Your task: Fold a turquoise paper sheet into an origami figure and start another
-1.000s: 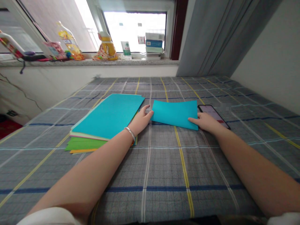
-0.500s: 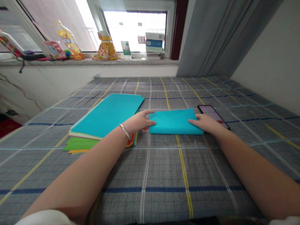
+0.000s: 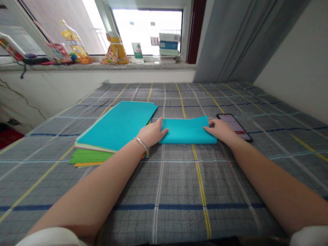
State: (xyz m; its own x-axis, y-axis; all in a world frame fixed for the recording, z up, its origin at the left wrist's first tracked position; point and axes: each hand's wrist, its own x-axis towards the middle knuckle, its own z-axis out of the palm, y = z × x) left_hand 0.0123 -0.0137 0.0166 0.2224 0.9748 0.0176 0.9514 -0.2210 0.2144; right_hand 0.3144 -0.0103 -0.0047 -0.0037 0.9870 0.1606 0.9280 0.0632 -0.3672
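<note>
Grey checked cloth (image 3: 179,177) with yellow and blue lines covers the wide surface, and behind it is a windowsill (image 3: 164,66) with a bottle (image 3: 74,42) and some small boxes (image 3: 168,46). A grey curtain (image 3: 230,41) hangs at the right.

In the middle of the cloth lies a folded teal paper (image 3: 188,130). The left hand (image 3: 153,134) lies on its left end and the right hand (image 3: 222,131) on its right end. Both hands are flat, with the fingers stretched and pressing down on the paper, not closed around it. On the left wrist is a thin silver bracelet (image 3: 141,143).

Just beside the left hand is a stack of coloured sheets (image 3: 118,126), teal on top and green and orange at the bottom. A dark phone (image 3: 235,126) lies just beside the right hand, touching it or nearly so.
</note>
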